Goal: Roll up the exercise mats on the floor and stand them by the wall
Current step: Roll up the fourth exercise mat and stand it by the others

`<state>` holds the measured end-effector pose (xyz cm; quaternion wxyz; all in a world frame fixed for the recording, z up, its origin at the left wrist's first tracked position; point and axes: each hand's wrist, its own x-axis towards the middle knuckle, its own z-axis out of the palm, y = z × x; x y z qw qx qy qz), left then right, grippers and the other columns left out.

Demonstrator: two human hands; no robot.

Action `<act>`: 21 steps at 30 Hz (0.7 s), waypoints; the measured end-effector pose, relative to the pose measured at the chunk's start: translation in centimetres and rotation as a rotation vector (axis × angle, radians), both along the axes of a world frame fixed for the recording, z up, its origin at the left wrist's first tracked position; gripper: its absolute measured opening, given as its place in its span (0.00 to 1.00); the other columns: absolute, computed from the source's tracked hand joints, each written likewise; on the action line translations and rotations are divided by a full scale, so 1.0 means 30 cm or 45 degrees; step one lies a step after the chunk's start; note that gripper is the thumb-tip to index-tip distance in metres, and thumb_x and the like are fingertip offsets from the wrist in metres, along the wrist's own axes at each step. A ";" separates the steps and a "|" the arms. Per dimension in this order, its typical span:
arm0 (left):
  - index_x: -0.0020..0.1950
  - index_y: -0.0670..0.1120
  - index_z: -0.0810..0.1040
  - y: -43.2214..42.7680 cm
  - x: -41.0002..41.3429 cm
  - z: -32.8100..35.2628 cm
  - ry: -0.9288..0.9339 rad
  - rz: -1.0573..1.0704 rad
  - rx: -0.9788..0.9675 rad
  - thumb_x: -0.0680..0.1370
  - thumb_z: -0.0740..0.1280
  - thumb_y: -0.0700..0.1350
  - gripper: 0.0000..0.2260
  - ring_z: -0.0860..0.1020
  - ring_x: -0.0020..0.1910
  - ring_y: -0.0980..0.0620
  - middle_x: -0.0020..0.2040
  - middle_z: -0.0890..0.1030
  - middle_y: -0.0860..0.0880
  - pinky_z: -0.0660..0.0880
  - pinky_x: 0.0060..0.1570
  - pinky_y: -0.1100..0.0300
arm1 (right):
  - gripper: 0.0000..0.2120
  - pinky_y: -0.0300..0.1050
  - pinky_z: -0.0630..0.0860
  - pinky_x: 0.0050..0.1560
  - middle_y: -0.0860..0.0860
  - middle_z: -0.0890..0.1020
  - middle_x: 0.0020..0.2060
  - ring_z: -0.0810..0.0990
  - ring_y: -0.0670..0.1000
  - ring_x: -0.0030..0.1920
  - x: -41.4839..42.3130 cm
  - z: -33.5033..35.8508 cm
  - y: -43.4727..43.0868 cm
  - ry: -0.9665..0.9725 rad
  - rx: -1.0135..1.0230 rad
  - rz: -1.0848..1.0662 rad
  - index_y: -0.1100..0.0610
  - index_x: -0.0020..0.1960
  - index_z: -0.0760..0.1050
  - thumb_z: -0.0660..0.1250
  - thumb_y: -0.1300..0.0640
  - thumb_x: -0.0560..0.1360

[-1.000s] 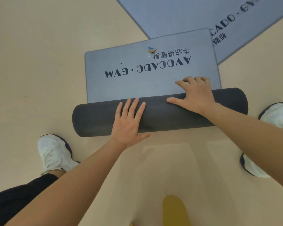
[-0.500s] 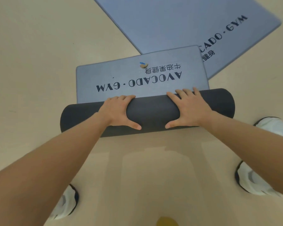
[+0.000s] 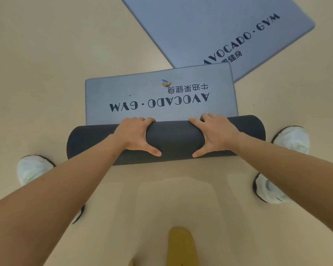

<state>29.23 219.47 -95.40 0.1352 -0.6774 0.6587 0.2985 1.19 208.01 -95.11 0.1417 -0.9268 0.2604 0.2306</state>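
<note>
Both hands have changed since 1 s ago: fingers that lay straight on top now hook over the roll, and the roll sits closer to the printed lettering.

Item 1. Left hand (image 3: 135, 135): fingers curled over the far side of the dark grey cylindrical roll (image 3: 174, 139), thumb spread along its near face. It grips the roll, I judge, to keep the coil tight while I push.

Item 2. Right hand (image 3: 217, 135): mirror grip on the same roll. The 2 hands sit either side of its middle, likely so it travels straight.

Item 3. Grey-blue rectangular foam exercise mat (image 3: 142, 89): on the beige floor (image 3: 46, 64). Only a short flat stretch remains beyond the roll, printed AVOCADO · GYM upside down to me. Its far right corner lies over the near edge of item 4.

Item 4. Second grey-blue foam mat (image 3: 210, 25): fully flat, set at an angle beyond the first.

Item 5. Small tan-and-blue scrap (image 3: 166, 83): on the flat stretch, near its far edge, right of middle. It would be wound into the coil unless I pick it off first.

Item 6. Wall: not in view.

Status, as I judge it: 1 mat nearly rolled, 1 not begun, 0 stood up.
</note>
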 end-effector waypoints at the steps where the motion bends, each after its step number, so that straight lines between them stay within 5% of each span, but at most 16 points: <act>1: 0.73 0.55 0.68 0.050 -0.029 -0.001 0.008 -0.005 0.008 0.52 0.66 0.85 0.56 0.79 0.51 0.48 0.52 0.80 0.53 0.74 0.50 0.51 | 0.57 0.49 0.74 0.45 0.53 0.76 0.54 0.75 0.54 0.51 -0.027 0.005 0.044 0.022 0.019 0.006 0.49 0.76 0.60 0.65 0.17 0.58; 11: 0.80 0.52 0.61 0.428 -0.180 -0.006 0.077 -0.052 0.197 0.58 0.64 0.84 0.58 0.76 0.63 0.46 0.68 0.77 0.50 0.71 0.64 0.47 | 0.57 0.49 0.73 0.48 0.52 0.75 0.54 0.76 0.54 0.53 -0.183 -0.006 0.392 0.130 0.166 0.066 0.49 0.77 0.58 0.62 0.16 0.59; 14: 0.81 0.50 0.60 0.466 -0.184 0.007 0.071 -0.054 -0.034 0.67 0.62 0.79 0.51 0.70 0.74 0.44 0.79 0.68 0.47 0.63 0.75 0.45 | 0.59 0.50 0.75 0.49 0.51 0.77 0.55 0.78 0.55 0.55 -0.147 -0.003 0.323 0.170 0.271 -0.001 0.47 0.76 0.59 0.63 0.14 0.56; 18: 0.77 0.45 0.71 0.512 -0.217 0.030 0.060 -0.124 -0.514 0.73 0.66 0.68 0.39 0.68 0.77 0.41 0.79 0.69 0.42 0.62 0.77 0.44 | 0.56 0.54 0.73 0.64 0.47 0.76 0.68 0.76 0.54 0.66 -0.072 0.002 0.169 0.273 0.630 -0.196 0.41 0.78 0.59 0.73 0.21 0.57; 21: 0.78 0.43 0.69 0.543 -0.248 0.013 -0.038 -0.133 -0.566 0.75 0.65 0.66 0.38 0.64 0.79 0.38 0.80 0.66 0.41 0.60 0.77 0.38 | 0.58 0.55 0.69 0.68 0.48 0.72 0.73 0.71 0.55 0.73 -0.049 -0.007 0.087 0.259 0.653 -0.301 0.41 0.81 0.56 0.72 0.21 0.58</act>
